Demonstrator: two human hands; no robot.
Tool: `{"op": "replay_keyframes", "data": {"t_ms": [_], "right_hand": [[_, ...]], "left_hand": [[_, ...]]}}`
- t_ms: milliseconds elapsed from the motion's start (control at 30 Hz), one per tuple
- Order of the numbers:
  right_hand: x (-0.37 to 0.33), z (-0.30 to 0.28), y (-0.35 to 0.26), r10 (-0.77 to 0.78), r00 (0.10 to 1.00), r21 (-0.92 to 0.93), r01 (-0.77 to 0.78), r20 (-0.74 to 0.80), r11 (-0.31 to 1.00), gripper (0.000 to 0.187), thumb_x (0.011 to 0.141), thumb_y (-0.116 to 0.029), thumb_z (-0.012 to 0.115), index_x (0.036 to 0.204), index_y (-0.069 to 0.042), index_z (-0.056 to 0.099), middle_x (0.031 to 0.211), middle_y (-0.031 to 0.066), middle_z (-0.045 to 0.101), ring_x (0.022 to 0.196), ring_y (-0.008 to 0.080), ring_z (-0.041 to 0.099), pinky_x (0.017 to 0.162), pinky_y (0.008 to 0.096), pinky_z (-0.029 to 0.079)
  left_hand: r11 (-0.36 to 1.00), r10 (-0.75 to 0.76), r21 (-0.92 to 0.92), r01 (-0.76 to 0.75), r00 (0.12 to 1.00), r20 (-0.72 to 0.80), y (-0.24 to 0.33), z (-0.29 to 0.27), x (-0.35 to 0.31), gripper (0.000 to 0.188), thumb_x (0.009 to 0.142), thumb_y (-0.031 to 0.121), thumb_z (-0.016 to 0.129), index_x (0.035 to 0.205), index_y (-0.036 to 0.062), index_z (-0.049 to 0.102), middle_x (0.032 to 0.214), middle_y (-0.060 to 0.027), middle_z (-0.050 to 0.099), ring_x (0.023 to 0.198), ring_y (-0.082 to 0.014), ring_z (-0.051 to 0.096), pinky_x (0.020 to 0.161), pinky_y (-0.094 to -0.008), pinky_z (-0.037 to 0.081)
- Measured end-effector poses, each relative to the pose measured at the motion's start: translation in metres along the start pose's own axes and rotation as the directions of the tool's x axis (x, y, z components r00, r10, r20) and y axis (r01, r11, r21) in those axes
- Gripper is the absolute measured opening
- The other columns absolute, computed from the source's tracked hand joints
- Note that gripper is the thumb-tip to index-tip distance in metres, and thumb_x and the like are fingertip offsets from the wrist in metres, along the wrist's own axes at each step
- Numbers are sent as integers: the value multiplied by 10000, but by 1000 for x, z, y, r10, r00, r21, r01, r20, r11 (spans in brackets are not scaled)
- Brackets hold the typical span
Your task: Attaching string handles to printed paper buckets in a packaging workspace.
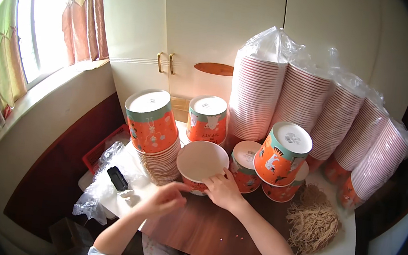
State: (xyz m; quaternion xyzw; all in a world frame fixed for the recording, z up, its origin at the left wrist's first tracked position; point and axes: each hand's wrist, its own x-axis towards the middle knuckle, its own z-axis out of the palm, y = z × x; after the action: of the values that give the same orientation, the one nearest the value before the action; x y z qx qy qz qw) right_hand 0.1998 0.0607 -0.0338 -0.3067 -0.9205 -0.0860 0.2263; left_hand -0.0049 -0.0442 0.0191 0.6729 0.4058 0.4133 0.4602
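An upright paper bucket [193,176], orange outside with a plain pale inside, stands open-end up on the table before me. My right hand [224,189] grips its right rim, fingertips over the edge. My left hand [168,199] is at its near left side, index finger stretched toward the wall and the other fingers loosely bent; I see nothing in it. Whether the fingertip touches the bucket, I cannot tell. A tangled pile of tan paper cords [311,220] lies to the right of my right forearm.
Nested upside-down buckets [151,126] stand left, with another bucket [208,120] behind. An upside-down bucket [281,156] sits on others at right. Tall plastic-wrapped stacks [258,93] line the back right. Clear plastic [99,186] and a black object [117,179] lie left, beside a red basket [94,154].
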Motion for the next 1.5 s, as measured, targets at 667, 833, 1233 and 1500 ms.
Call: {"op": "replay_keyframes", "data": {"t_ms": [667,833,1233,1500], "right_hand": [[-124,-95,-35,635,681,928,-213,365,-304,207,862,-38,528,1050,49,535,955,75,616,903,127,570,822,261,436],[-122,-104,-37,544,715,860,-159,439,-485,301,837,-17,504,1130,45,469,1052,117,585,962,185,578,866,304,443],[-109,-107,-40,546,741,907,-210,390,-364,380,878,-10,467,1241,49,371,1139,119,529,1029,148,531,871,259,430],[-98,-108,-41,619,746,967,-236,245,-98,504,821,63,412,1306,59,273,1200,150,486,1097,184,500,943,319,399]], "left_hand": [[69,992,-951,-300,125,33,96,133,-8,139,886,151,543,909,68,652,726,-116,566,558,-244,572,446,-316,430],[169,975,-980,-106,166,150,112,135,-4,88,856,85,577,787,57,625,705,-105,540,538,-233,553,423,-302,406],[75,991,-960,-271,129,41,89,141,-5,92,871,49,536,831,82,612,722,-90,548,554,-220,562,430,-296,418],[180,926,-954,-239,368,83,88,122,-12,64,866,125,558,883,92,609,766,-101,577,606,-248,583,467,-335,451]]}}
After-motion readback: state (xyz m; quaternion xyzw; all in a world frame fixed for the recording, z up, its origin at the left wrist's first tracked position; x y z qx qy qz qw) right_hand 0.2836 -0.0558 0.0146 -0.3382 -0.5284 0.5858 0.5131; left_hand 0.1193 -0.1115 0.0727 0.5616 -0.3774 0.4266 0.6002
